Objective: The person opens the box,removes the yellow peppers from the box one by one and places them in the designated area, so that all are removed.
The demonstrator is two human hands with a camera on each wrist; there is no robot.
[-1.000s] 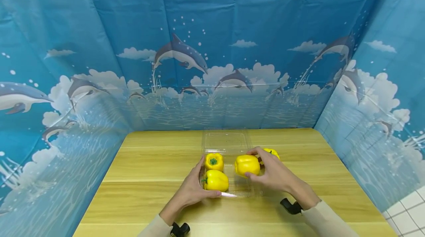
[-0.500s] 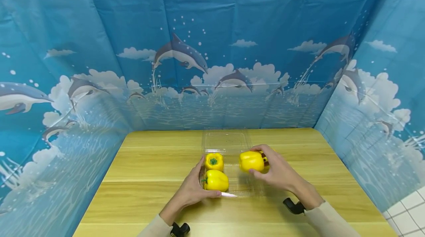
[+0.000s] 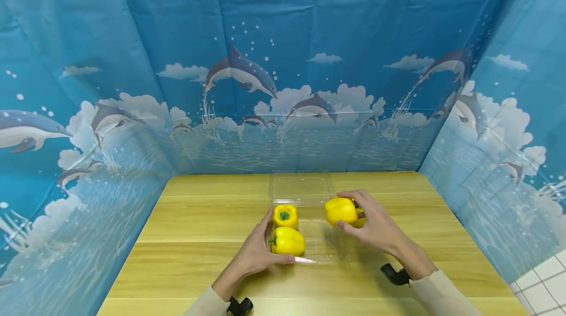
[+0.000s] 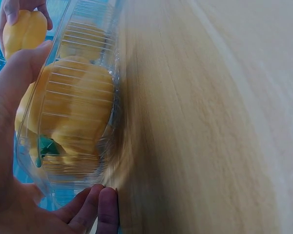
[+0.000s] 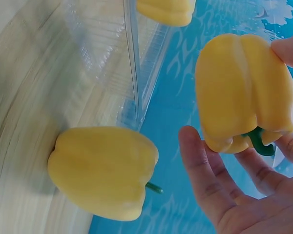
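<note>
A clear plastic container (image 3: 319,244) lies on the table with two yellow bell peppers on its left side. One bell pepper (image 3: 285,216) shows its green stem; the nearer bell pepper (image 3: 288,241) lies on its side. My left hand (image 3: 253,253) holds the container's near left corner, thumb along the front rim and fingers at the side. Above the container's right side, my right hand (image 3: 378,227) holds another yellow bell pepper (image 5: 244,92) between thumb and fingers, stem toward the palm. A further bell pepper (image 5: 105,171) rests on the table beside the container, mostly hidden by my right hand in the head view.
The container's clear lid (image 3: 302,188) lies folded back toward the far table edge. The wooden table (image 3: 185,227) stands against a blue dolphin-print curtain (image 3: 274,36) at the back and both sides. White tiles (image 3: 544,281) show at the lower right.
My right hand has moved to the right and slightly away from me with its bell pepper. The left hand, the container and the two peppers in it have stayed in place.
</note>
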